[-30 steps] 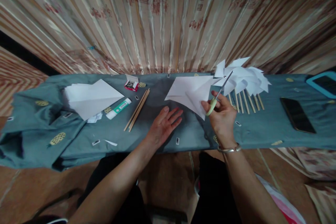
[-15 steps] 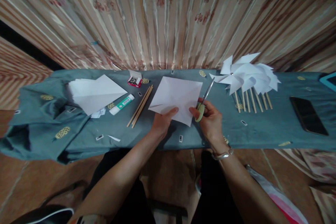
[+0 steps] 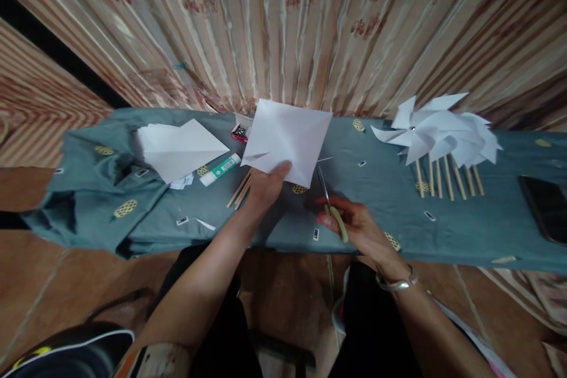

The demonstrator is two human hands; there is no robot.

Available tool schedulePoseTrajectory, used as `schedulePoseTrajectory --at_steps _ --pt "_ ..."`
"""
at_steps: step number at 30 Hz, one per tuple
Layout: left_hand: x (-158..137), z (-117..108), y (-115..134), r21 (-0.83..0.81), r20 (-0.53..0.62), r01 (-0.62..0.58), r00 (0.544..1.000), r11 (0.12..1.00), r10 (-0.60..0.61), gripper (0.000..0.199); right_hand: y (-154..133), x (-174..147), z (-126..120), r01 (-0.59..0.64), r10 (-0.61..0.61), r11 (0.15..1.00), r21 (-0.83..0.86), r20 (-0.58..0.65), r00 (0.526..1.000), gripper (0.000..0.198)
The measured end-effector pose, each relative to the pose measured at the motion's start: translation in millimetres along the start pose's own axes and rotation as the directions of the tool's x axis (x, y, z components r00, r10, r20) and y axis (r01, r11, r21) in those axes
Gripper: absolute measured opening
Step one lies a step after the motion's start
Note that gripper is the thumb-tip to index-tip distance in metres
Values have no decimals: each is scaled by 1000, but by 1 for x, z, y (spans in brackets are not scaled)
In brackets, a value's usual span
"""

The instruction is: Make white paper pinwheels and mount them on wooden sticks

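Note:
A square sheet of white paper point(image 3: 292, 136), with crease lines and a slit near its left corner, is raised above the table. My left hand point(image 3: 268, 184) grips its lower edge, thumb on top. Just right of the paper, my right hand point(image 3: 354, 221) has its fingers in the pale green handles of a pair of scissors point(image 3: 326, 189). The scissor blades are parted and point away from me, close to the paper's right edge. Partly under the paper and left hand lie thin wooden sticks point(image 3: 241, 189).
On the left lie a stack of white paper point(image 3: 177, 150), a glue stick point(image 3: 220, 169) and a small red box of metal pins point(image 3: 240, 132), partly hidden. White paper pinwheels point(image 3: 443, 130) on sticks lie to the right, then a dark phone point(image 3: 544, 207). A striped curtain point(image 3: 283, 41) hangs behind.
My left hand has lifted the paper up and slightly left. My right hand has let go of the paper's edge and drawn down with the scissors, whose blades have parted.

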State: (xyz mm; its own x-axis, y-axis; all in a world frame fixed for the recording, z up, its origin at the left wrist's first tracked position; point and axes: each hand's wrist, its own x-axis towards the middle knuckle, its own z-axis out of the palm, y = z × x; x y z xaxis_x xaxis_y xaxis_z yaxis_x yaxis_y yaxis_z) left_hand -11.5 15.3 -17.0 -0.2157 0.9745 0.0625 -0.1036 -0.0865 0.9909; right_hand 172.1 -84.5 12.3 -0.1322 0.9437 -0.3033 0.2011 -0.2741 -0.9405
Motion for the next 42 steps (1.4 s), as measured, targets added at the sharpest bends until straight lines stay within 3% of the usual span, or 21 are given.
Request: schedulePoseTrajectory --at_steps 3,9,17,27,36,42 --pt "6 -3 -1 -44 -6 -20 1000 999 20 54 0 -7 -5 -48 62 993 -107 128 990 51" --pt "2 -4 0 -88 48 9 999 996 -5 56 -3 -8 -8 -92 112 990 -105 200 973 59" --pt "-8 1 1 -109 110 1 994 994 12 38 -1 -4 -6 -140 145 989 -42 181 973 63" --pt "-14 1 8 -64 158 -12 987 998 22 30 -6 -3 -6 -97 109 993 -72 185 977 65" --pt "-15 3 8 -83 138 18 990 996 -6 44 -4 -4 -8 -54 77 991 -120 197 977 63" --pt "-15 2 10 -80 156 -8 988 997 20 41 -2 -5 -9 -25 48 994 -110 210 976 61"
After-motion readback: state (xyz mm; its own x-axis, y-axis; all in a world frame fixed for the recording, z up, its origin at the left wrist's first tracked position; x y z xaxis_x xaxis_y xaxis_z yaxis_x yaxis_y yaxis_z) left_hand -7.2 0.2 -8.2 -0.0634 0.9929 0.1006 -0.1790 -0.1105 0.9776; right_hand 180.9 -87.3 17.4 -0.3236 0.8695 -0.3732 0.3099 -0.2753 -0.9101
